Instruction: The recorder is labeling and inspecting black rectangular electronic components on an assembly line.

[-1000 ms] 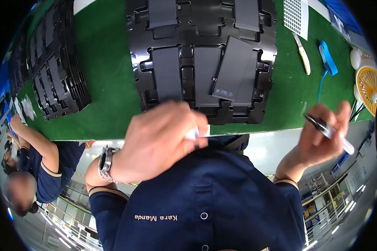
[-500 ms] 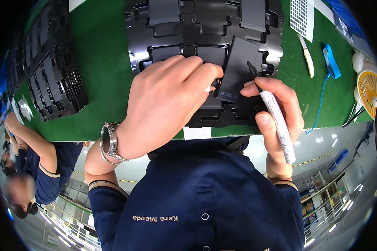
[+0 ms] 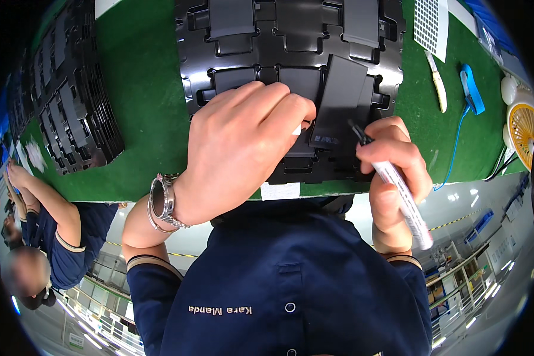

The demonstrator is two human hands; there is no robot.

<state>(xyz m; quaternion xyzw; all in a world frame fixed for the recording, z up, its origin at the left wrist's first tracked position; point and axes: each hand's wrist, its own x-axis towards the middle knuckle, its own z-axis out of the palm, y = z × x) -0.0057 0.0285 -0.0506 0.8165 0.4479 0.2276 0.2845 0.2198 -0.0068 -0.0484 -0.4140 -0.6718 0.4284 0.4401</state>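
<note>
My right hand (image 3: 397, 157) grips a white marker (image 3: 404, 204) with an uncapped black tip. The tip points at a flat black rectangular piece (image 3: 342, 95) that lies slanted on a black moulded plastic tray (image 3: 293, 54). Small pale print shows near the piece's lower end. Across the tray's near left part rests my left hand (image 3: 246, 136), its fingers curled and pressed together at the piece's left edge. Something small and white peeks out by its fingertips, too hidden to name. Other flat black pieces (image 3: 231, 18) sit in the tray's pockets.
Stacked black trays (image 3: 80, 121) stand on the left of the green table mat (image 3: 142, 77). To the right are a dotted white sheet (image 3: 431, 26), a knife-like tool (image 3: 436, 83), a blue strap with a cord (image 3: 471, 89) and a yellow-and-white fan (image 3: 521, 124). Another person (image 3: 65, 225) works at far left.
The marker has shifted toward me, its tip lower along the black piece and its rear end swung down and right. My right fingers have curled in more. The left hand has barely moved.
</note>
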